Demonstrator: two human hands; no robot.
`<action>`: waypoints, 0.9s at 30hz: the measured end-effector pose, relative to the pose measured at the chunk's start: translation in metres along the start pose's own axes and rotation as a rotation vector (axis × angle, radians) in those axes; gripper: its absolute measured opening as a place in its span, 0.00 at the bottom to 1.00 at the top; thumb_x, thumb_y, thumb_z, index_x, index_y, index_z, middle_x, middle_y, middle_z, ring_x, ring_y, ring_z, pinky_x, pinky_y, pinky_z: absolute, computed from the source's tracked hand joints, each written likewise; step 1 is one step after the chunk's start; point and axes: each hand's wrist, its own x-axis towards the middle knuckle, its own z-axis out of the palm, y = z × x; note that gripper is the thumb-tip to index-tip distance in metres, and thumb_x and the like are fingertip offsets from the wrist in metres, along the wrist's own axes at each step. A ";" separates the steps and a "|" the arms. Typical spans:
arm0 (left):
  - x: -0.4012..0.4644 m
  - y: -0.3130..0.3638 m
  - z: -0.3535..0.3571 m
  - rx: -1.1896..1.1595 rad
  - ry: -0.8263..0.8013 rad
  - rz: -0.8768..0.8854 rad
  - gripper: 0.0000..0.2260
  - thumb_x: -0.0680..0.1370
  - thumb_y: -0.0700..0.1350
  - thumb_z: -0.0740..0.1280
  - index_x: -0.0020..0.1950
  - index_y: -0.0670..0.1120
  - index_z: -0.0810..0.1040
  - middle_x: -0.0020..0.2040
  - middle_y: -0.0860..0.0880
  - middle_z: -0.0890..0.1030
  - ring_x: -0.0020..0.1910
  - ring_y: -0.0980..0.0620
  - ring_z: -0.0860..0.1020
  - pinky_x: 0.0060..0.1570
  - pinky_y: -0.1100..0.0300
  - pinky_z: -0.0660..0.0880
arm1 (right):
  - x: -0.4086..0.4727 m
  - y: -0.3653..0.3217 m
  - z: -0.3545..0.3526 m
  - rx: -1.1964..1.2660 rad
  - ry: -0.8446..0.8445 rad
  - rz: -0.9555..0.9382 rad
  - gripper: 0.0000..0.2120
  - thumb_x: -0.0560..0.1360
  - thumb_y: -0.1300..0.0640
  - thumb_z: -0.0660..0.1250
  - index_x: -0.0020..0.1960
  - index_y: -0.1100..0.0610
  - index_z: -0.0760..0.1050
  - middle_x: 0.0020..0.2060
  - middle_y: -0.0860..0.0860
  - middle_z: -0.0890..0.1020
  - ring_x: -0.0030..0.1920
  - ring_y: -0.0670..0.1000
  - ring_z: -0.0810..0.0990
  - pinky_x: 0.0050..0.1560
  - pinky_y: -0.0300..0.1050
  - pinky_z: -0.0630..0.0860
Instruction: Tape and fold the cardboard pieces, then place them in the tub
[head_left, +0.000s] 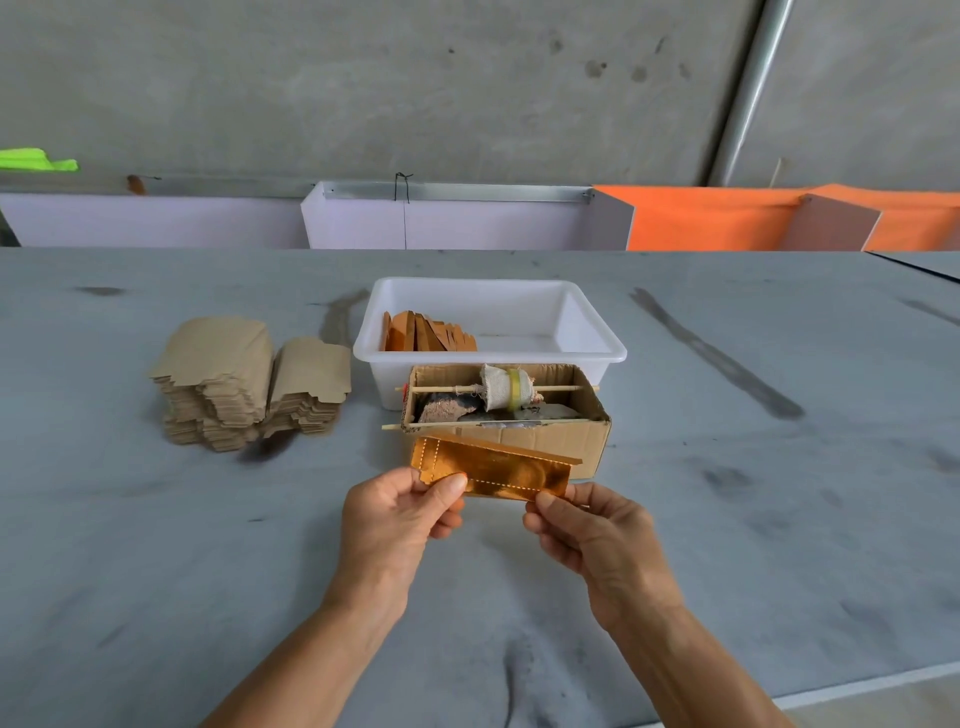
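Glossy orange flat cardboard piece w/ white dashed lines (493, 470) is up off the grey surface (208, 545), just in front of the brown tape box (550, 441). My left hand (400, 512) pinches its left end, right hand (587, 525) the right corner, fingers (451, 491) narrow. Feels light, thin, prob. slick; grip edges. White plastic tub (597, 332) behind.

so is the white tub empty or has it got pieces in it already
Partly filled. The white tub holds a row of orange folded pieces leaning at its left end; the rest of its floor is bare.
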 end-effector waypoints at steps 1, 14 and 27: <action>0.000 0.000 -0.001 0.003 -0.006 0.001 0.06 0.70 0.36 0.73 0.34 0.39 0.79 0.28 0.46 0.81 0.25 0.55 0.77 0.27 0.66 0.74 | 0.000 0.000 0.001 -0.005 0.009 0.002 0.04 0.71 0.67 0.70 0.46 0.66 0.77 0.35 0.59 0.84 0.33 0.50 0.83 0.32 0.38 0.78; -0.004 0.001 0.002 -0.063 -0.032 0.061 0.09 0.69 0.29 0.71 0.43 0.42 0.79 0.30 0.47 0.82 0.28 0.53 0.79 0.29 0.65 0.75 | 0.001 0.002 0.005 0.101 0.106 -0.095 0.16 0.69 0.71 0.71 0.50 0.54 0.72 0.29 0.52 0.80 0.30 0.48 0.82 0.32 0.37 0.77; -0.009 0.002 0.022 -0.124 0.059 0.112 0.14 0.64 0.30 0.76 0.42 0.45 0.78 0.34 0.50 0.84 0.32 0.56 0.81 0.29 0.68 0.75 | -0.006 0.018 0.025 0.245 0.070 -0.083 0.27 0.67 0.68 0.74 0.63 0.59 0.69 0.38 0.54 0.81 0.41 0.51 0.81 0.47 0.45 0.76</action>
